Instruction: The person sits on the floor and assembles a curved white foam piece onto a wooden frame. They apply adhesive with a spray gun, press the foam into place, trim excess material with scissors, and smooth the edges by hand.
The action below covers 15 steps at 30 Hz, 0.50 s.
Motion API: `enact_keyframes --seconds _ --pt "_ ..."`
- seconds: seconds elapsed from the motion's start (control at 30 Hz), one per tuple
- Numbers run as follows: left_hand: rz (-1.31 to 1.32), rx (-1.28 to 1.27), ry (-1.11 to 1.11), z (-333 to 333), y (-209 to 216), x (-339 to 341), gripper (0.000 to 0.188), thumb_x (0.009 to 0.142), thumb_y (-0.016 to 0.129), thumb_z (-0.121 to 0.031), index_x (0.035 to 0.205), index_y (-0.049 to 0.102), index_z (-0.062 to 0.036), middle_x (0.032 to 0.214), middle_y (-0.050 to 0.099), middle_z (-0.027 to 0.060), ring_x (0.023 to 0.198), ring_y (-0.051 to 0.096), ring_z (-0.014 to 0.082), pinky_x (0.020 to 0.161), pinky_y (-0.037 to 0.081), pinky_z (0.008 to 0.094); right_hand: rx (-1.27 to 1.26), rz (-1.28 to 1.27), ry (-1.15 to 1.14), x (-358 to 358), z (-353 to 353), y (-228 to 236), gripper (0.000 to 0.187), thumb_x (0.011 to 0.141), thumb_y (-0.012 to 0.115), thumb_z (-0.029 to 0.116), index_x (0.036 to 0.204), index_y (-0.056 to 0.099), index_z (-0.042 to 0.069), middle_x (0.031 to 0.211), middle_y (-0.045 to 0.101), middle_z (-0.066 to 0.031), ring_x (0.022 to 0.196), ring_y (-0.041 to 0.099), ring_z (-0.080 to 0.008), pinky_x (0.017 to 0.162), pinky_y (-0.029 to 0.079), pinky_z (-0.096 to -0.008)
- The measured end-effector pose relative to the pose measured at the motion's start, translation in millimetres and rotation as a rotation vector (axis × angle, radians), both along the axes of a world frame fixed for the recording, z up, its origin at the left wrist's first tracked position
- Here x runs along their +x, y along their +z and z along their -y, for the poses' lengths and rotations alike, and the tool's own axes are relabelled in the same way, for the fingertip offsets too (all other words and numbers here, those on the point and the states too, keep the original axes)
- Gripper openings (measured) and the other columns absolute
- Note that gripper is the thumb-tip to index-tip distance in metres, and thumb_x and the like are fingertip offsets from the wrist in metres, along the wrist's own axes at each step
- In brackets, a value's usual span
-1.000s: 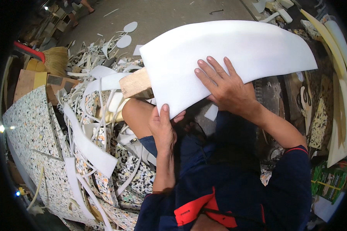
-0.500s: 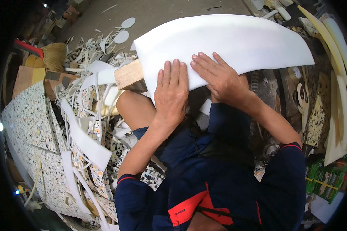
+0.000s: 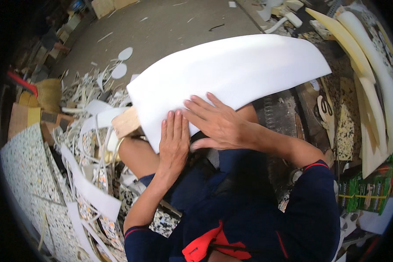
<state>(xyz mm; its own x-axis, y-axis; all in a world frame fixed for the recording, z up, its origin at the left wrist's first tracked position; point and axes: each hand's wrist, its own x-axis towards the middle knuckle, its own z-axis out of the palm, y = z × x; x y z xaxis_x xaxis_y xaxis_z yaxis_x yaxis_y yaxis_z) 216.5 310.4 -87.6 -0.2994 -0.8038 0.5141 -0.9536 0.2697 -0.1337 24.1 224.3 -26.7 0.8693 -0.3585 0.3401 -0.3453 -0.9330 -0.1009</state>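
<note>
Foam sheet (image 3: 231, 65): white, smooth, curved-edged, lying over wood block (image 3: 125, 122). Left hand (image 3: 174, 146), right hand (image 3: 220, 125) flat on near edge, fingers extended, gripping nothing. Green packets (image 3: 372, 188) at right, yellow-banded, contents hidden.

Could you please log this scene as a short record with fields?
Left hand: fingers flat on a broad, curved white foam-like sheet
Right hand: fingers on the same sheet
At sheet's left edge: pale wooden block, partly covered
Left side: large speckled foam-like panel; straw broom with red handle
Right side: long, curved pale-yellow strip
</note>
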Motion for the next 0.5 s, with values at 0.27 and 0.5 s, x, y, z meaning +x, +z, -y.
enact_keyframes --seconds 0.27,0.5 --pt "0.111 0.092 0.051 2.3 7.4 -6.8 0.047 0.093 0.052 -0.001 0.139 0.054 0.0064 0.150 0.049 0.0242 0.142 0.045 0.0396 0.117 0.038 0.0513 -0.154 0.074 -0.287 29.8 83.4 -6.5 0.097 0.093 0.045 0.073 0.154 0.035 -0.001 0.163 0.030 -0.0213 0.153 0.023 -0.0381 0.122 0.020 -0.0576" --pt "0.157 0.142 0.055 0.9 8.2 -3.6 0.048 0.093 0.052 -0.001 0.140 0.053 0.0066 0.151 0.048 0.0234 0.144 0.043 0.0393 0.117 0.038 0.0508 -0.189 -0.021 -0.672 -79.3 132.9 -19.9 0.098 0.096 0.033 0.075 0.158 0.026 -0.001 0.166 0.022 -0.0209 0.155 0.016 -0.0383 0.125 0.012 -0.0546"
